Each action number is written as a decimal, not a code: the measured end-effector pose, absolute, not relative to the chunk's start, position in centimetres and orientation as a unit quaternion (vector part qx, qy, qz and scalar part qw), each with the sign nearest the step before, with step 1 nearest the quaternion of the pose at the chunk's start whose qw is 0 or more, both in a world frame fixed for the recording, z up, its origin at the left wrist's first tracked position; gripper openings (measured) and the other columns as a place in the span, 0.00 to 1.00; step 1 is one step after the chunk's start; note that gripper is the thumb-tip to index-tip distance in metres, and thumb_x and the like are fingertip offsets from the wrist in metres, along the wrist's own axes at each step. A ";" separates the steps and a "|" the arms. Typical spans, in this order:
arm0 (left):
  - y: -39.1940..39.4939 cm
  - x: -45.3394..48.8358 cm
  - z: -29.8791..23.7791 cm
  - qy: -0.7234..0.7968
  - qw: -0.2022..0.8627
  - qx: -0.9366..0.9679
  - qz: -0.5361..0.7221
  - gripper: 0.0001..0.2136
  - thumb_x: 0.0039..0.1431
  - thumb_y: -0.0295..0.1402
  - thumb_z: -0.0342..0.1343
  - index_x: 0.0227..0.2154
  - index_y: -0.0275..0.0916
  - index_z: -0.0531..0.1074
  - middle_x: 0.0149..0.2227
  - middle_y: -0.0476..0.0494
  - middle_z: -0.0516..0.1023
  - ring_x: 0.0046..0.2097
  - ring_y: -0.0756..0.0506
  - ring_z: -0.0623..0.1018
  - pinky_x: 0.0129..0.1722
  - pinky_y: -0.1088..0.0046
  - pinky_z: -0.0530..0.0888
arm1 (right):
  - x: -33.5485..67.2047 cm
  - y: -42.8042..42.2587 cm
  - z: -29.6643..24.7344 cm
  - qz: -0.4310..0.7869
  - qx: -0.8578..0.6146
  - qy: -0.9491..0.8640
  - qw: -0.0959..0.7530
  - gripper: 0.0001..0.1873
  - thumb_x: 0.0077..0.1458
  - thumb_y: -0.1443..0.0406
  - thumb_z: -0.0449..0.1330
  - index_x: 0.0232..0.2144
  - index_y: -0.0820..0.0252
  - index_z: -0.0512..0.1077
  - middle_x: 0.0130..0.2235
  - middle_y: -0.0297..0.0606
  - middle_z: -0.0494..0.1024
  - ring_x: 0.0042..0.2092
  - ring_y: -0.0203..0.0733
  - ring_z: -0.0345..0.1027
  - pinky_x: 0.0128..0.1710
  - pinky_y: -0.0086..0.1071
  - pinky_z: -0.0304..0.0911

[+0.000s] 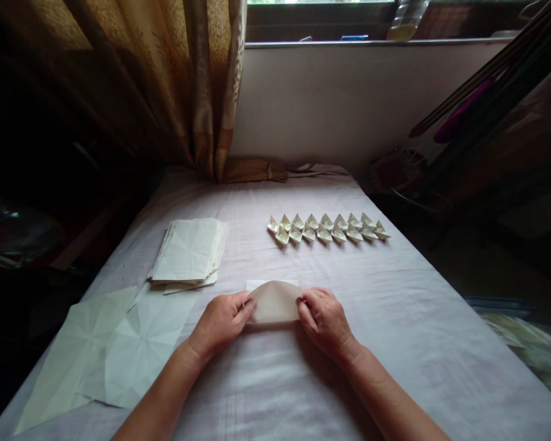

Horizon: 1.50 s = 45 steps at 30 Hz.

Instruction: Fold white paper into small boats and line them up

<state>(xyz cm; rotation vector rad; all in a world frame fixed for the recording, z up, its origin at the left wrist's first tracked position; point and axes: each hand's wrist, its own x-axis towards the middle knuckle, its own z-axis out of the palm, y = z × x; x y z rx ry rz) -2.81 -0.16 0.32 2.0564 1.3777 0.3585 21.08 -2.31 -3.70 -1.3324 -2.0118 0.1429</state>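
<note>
A sheet of pale paper lies in front of me on the cloth-covered table, bent over on itself in a fold. My left hand pinches its left edge with closed fingers. On the other side my right hand grips the right edge the same way. Both hands rest on the cloth. Farther back, a double row of several small folded paper boats stands in a line.
A stack of creased paper sheets sits at the left middle. Two loose unfolded sheets lie near the table's left edge. A curtain hangs at the back left below a window sill. Dark clutter stands right of the table.
</note>
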 end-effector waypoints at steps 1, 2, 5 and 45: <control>0.0 -2.6 0.2 0.535 0.323 0.769 0.136 0.17 0.65 0.40 0.43 0.28 0.39 0.72 0.25 0.50 0.75 0.28 0.48 0.75 0.29 0.76 0.67 | 21.0 -2.4 -3.7 0.057 -0.526 -0.771 0.355 0.10 0.57 0.71 0.51 0.25 0.56 0.67 0.28 0.34 0.77 0.32 0.39 0.70 0.42 0.34 0.60; 0.1 -2.4 0.1 0.546 0.326 0.760 0.133 0.16 0.65 0.40 0.44 0.28 0.39 0.72 0.26 0.50 0.76 0.29 0.48 0.75 0.29 0.76 0.67 | 20.9 -2.4 -3.8 0.060 -0.538 -0.763 0.355 0.10 0.56 0.71 0.52 0.24 0.56 0.67 0.29 0.35 0.77 0.33 0.39 0.70 0.44 0.35 0.59; 0.5 -1.9 -0.5 0.591 0.276 0.752 0.094 0.11 0.63 0.38 0.48 0.36 0.39 0.73 0.27 0.50 0.77 0.30 0.46 0.77 0.30 0.75 0.68 | 20.7 -2.6 -4.1 0.061 -0.566 -0.742 0.354 0.10 0.55 0.70 0.54 0.22 0.56 0.67 0.29 0.35 0.78 0.38 0.42 0.72 0.48 0.38 0.56; -2.9 1.7 -4.3 0.424 0.057 0.892 0.145 0.25 0.65 0.44 0.49 0.60 0.38 0.64 0.62 0.39 0.67 0.64 0.38 0.64 0.63 0.54 0.62 | 20.0 -2.3 -4.4 0.024 -0.622 -0.712 0.326 0.09 0.54 0.67 0.57 0.23 0.54 0.68 0.25 0.33 0.76 0.44 0.48 0.71 0.53 0.43 0.51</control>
